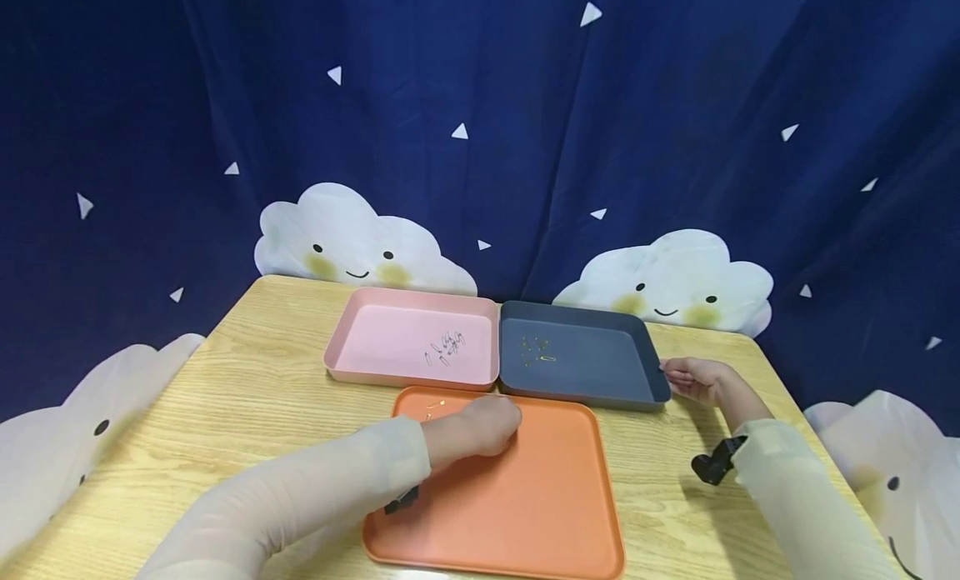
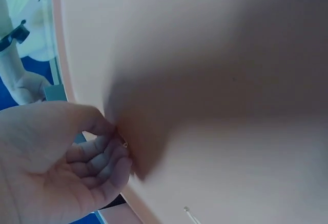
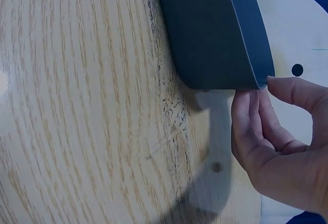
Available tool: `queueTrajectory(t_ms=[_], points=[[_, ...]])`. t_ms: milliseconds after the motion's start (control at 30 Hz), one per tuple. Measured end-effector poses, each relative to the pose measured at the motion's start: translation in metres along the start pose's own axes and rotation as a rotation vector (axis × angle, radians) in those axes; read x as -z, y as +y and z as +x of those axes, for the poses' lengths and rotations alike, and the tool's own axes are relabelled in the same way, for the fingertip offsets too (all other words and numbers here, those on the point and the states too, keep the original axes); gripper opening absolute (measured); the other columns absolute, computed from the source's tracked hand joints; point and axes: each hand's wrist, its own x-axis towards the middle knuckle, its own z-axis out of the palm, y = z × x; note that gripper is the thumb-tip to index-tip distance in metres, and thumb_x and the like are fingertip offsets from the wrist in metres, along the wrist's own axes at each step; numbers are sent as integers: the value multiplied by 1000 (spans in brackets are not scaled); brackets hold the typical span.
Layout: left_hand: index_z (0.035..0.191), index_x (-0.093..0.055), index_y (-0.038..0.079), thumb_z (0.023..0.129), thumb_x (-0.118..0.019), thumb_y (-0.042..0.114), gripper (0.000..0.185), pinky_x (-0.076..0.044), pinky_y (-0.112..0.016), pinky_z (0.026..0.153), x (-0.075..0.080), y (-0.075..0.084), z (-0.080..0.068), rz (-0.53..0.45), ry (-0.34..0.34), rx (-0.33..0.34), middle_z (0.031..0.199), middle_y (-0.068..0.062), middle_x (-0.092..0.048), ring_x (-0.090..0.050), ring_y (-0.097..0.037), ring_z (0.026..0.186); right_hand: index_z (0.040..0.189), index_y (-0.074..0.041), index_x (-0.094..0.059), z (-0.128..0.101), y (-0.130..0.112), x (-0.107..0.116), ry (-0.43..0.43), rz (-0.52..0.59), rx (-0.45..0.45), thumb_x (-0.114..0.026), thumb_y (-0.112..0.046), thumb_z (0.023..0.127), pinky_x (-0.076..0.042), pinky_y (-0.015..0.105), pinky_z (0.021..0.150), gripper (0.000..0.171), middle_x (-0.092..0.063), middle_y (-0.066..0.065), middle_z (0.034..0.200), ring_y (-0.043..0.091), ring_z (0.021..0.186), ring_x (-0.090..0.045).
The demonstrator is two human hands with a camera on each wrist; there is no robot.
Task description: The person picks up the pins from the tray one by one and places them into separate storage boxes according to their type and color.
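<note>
My left hand (image 1: 486, 426) is over the far part of the orange tray (image 1: 532, 505). Its thumb and fingertips pinch a small gold safety pin (image 2: 125, 144), mostly hidden by the fingers. Near them in the same tray lie loose gold safety pins (image 1: 436, 405), one with its head end (image 2: 187, 211) at the bottom of the left wrist view. On the right, my right hand (image 1: 697, 376) grips the corner of the dark blue-grey tray (image 3: 215, 39), thumb at the rim and fingers against the outer wall. Several gold safety pins (image 1: 547, 359) lie in that tray's left part.
A pink tray (image 1: 382, 338) stands left of the dark one, with several dark silver safety pins (image 1: 450, 342) towards its right side. All three trays sit close together on a wooden table (image 1: 285, 397). Behind the table hangs a navy curtain (image 1: 525, 105) with clouds.
</note>
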Motion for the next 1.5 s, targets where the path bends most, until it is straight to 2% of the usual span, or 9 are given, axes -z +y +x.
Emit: queueTrajectory(t_ms=[167,300,400,567,733,833,1067,1267,1500], points=[[70,-61,13,85,-64,19,17,-50,-21,59,2,-5,2,-115,-20,-48,75,3,-65,-57,-10,67,75,-22,-68,2,0,0,14,6,-2,-48,-6,94,-56,15,68,33,-70,-7,73,0,69,-65],[66,-64,9,81,-66,10,15,-35,-14,49,4,-15,5,-378,17,-109,62,5,-55,-43,-4,56,75,-22,-68,6,1,1,8,7,-7,-48,-6,95,-56,15,69,33,-70,-7,73,1,70,-65],[70,-69,4,81,-64,1,12,-34,-10,51,6,-22,6,-588,28,-120,60,-1,-63,-43,-1,53,74,-22,-68,6,-1,0,10,4,-7,-48,-6,95,-56,14,68,33,-70,-7,72,0,69,-64],[80,-72,-2,83,-62,-3,10,-43,-12,51,6,-29,8,-900,-53,-7,72,-15,-73,-52,-4,52,74,-23,-68,6,-3,-2,16,-1,-8,-50,-7,94,-56,15,68,31,-69,-7,73,0,69,-64],[86,-71,-5,82,-65,-3,7,-57,-21,59,6,-34,11,-1141,-104,127,78,-17,-73,-57,-9,57,74,-23,-68,7,-2,-2,15,-6,-13,-50,-7,95,-56,14,68,32,-68,-8,73,0,70,-64],[89,-71,-5,83,-67,-1,8,-60,-24,66,8,-37,13,-1211,-116,172,76,-13,-72,-58,-9,59,75,-22,-69,7,-3,-1,11,3,-11,-50,-7,95,-56,14,68,31,-68,-8,73,0,69,-63],[97,-70,-7,84,-67,0,16,-60,-24,67,15,-38,15,-1315,-125,195,68,-3,-67,-57,-9,60,75,-22,-68,6,-2,0,-5,8,-4,-48,-7,95,-55,14,68,32,-69,-8,72,0,69,-63],[101,-68,-12,84,-65,-5,20,-57,-19,62,18,-36,18,-1430,-130,220,68,-3,-65,-57,-9,59,77,-23,-67,5,1,1,-18,-3,-2,-47,-7,95,-55,14,71,31,-69,-8,76,0,72,-64],[102,-67,-13,85,-63,-7,19,-61,-26,68,22,-36,21,-1481,-123,231,71,-4,-64,-59,-9,58,78,-23,-67,3,1,3,-12,-9,-9,-46,-7,96,-56,15,71,32,-69,-7,77,1,74,-64]])
